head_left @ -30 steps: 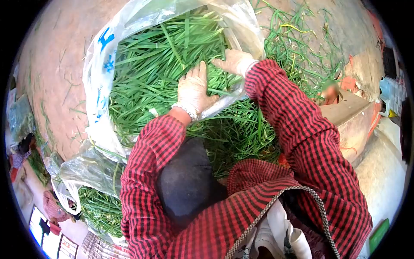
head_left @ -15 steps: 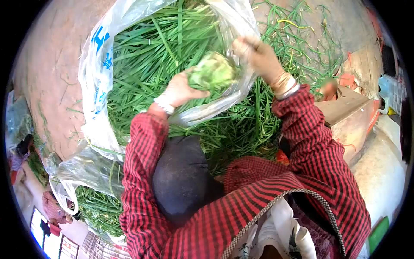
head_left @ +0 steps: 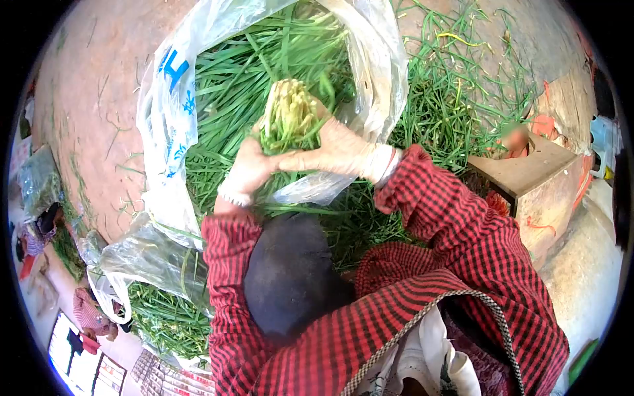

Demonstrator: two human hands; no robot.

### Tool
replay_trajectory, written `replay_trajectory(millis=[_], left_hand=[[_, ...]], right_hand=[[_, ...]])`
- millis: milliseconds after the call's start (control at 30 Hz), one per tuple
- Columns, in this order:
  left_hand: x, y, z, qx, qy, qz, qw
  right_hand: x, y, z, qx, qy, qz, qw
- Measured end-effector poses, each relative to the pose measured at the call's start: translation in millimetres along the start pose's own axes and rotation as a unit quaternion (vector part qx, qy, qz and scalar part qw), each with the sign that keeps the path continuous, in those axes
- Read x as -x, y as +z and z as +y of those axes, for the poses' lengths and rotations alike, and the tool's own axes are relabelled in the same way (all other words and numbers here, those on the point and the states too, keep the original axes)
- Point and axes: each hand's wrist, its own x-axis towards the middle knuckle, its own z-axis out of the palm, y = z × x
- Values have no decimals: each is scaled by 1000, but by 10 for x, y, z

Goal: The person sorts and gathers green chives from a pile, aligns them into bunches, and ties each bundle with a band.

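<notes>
A bunch of garlic chives [head_left: 290, 115] is upright, its pale cut ends facing up towards me. My left hand [head_left: 249, 164] wraps around its left side. My right hand [head_left: 338, 148] closes on the right side, thumb reaching across the front to the left thumb. Beneath the bunch, a large clear plastic bag [head_left: 162, 125] with blue print stands open, full of long green chives [head_left: 231, 86]. The lower part of the bunch is hidden behind my hands.
Loose chives [head_left: 449, 112] lie scattered on the floor to the right. A wooden box [head_left: 522, 171] with a round cutout stands there. My dark-covered knee [head_left: 287, 270] is just below the bag. A second bag of chives [head_left: 162, 320] sits lower left, with a person [head_left: 92, 313] beyond.
My right hand has come down and left from beside the bag's rim to close on the bunch. The bunch has moved left and turned more upright.
</notes>
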Motion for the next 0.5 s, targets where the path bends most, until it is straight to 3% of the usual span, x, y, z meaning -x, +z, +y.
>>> replay_trajectory(millis=[33, 67, 100, 133, 167, 233, 267, 333, 367, 433, 467, 500], left_hand=[[116, 13, 64, -161, 101, 34, 981], [259, 31, 114, -316, 200, 67, 925], [430, 48, 40, -198, 131, 61, 969], [615, 57, -2, -248, 120, 55, 960], [763, 91, -109, 32, 29, 55, 998], [995, 107, -127, 306, -58, 46, 949], [1127, 73, -72, 72, -1, 19, 997], [1279, 43, 77, -172, 68, -5, 983], [1324, 54, 159, -132, 58, 11, 990], [1401, 175, 392, -93, 82, 56, 991], [1478, 209, 499, -70, 101, 81, 989], [1554, 256, 649, -55, 129, 104, 985]], right_hand=[[25, 90, 35, 34, -39, 14, 999], [86, 181, -1, 103, -51, 37, 993], [146, 272, -38, 170, -60, 62, 982], [190, 417, 7, 84, -82, 70, 991], [219, 555, -49, 70, -55, 47, 995], [280, 781, -179, 176, -90, 63, 978], [304, 876, -247, 178, -96, 63, 977], [334, 998, -412, -105, -46, -52, 992], [384, 1044, -561, -100, -52, -52, 992], [493, 1021, -888, 155, -144, -9, 977], [562, 1074, -1069, 283, -187, 14, 941], [632, 1111, -1308, 280, -264, 50, 922]])
